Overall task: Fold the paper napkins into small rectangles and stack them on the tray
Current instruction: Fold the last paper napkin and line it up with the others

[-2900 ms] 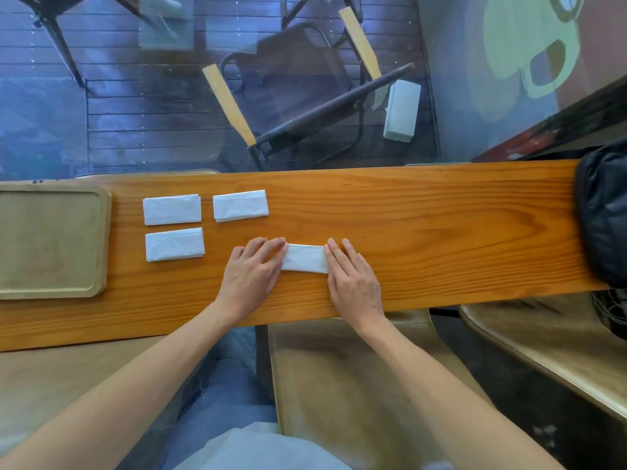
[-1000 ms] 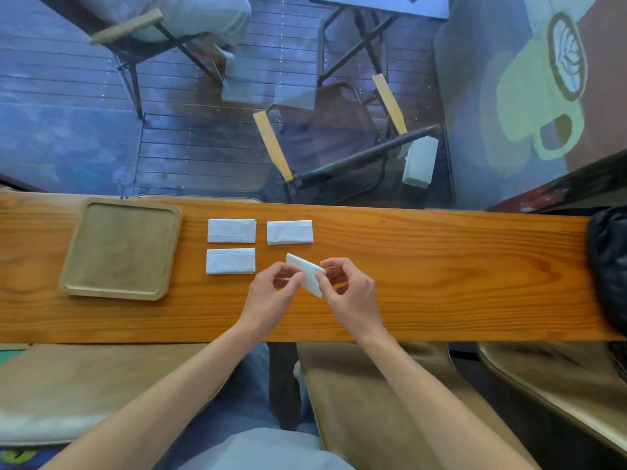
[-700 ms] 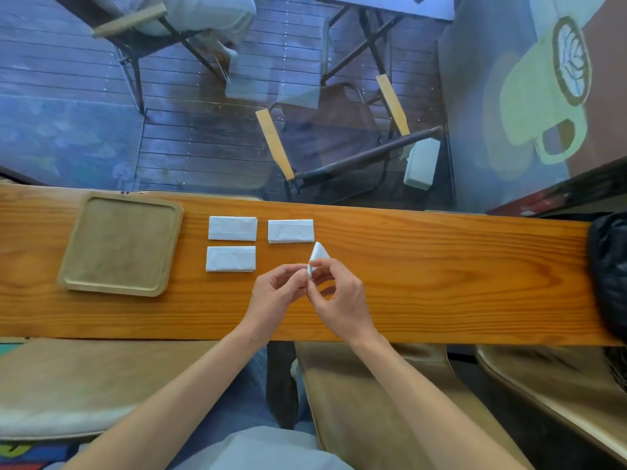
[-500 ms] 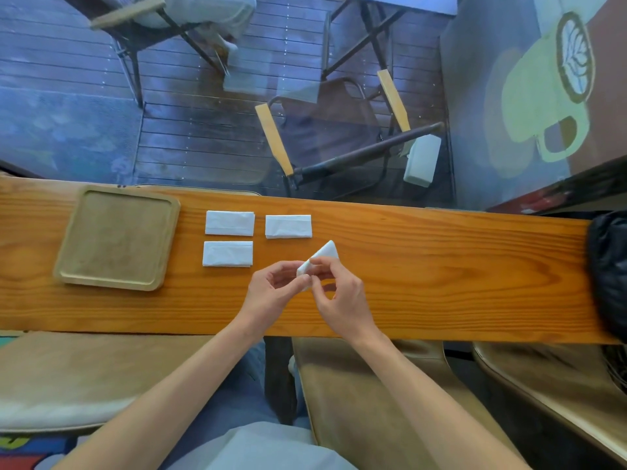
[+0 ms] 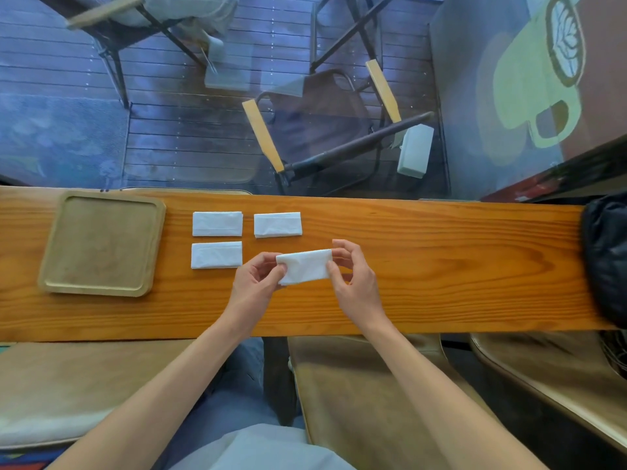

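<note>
A folded white napkin (image 5: 305,267) is held just above the wooden counter, its flat face turned up towards me. My left hand (image 5: 256,283) pinches its left end and my right hand (image 5: 353,279) pinches its right end. Three folded napkin rectangles lie flat on the counter to the left: one at the back left (image 5: 217,223), one at the back right (image 5: 278,224), one in front (image 5: 216,255). The square wooden tray (image 5: 61,232) sits at the far left with nothing on it.
The long wooden counter (image 5: 441,266) runs left to right against a glass pane. A black bag (image 5: 605,256) rests on its right end. Padded stools (image 5: 356,385) stand below the near edge. Chairs stand on the deck beyond the glass.
The napkin was pressed flat on the counter, then lifted and turned on edge between both hands. Now it is turned flat again and held by its two ends.
</note>
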